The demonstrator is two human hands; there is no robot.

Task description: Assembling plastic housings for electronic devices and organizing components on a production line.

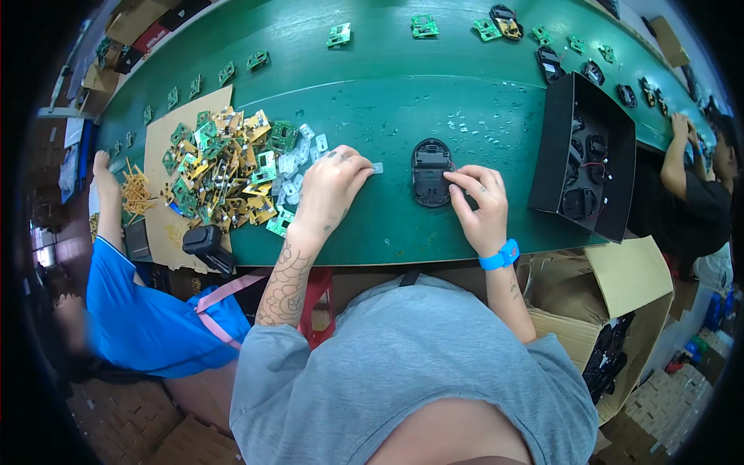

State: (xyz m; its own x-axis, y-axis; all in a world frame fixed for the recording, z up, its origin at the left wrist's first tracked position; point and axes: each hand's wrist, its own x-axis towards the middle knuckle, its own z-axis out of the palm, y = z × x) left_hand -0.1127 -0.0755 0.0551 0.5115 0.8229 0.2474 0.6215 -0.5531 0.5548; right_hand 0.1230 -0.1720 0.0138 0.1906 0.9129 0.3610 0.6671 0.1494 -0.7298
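Observation:
My left hand [333, 186] is closed in a pinch on a small translucent plastic piece [377, 168], whose end sticks out past the fingertips over the green table. Just left of that hand lies a heap of similar translucent pieces [288, 164], beside a large pile of green and tan circuit boards [209, 155]. A black oval plastic housing [431, 172] lies on the table in front of me, its inner side facing up. My right hand [482, 201] has thumb and index finger pinched at the housing's right edge; the exact contact is partly hidden by the fingers.
An open black box [542, 147] holding black housings stands to the right. Circuit boards [339, 35] are spaced along the far table [372, 70]. Water-like drops or clear bits [473, 116] dot the green surface. Co-workers sit at left [155, 310] and far right [682, 201]. A cardboard carton [573, 341] stands by my right elbow.

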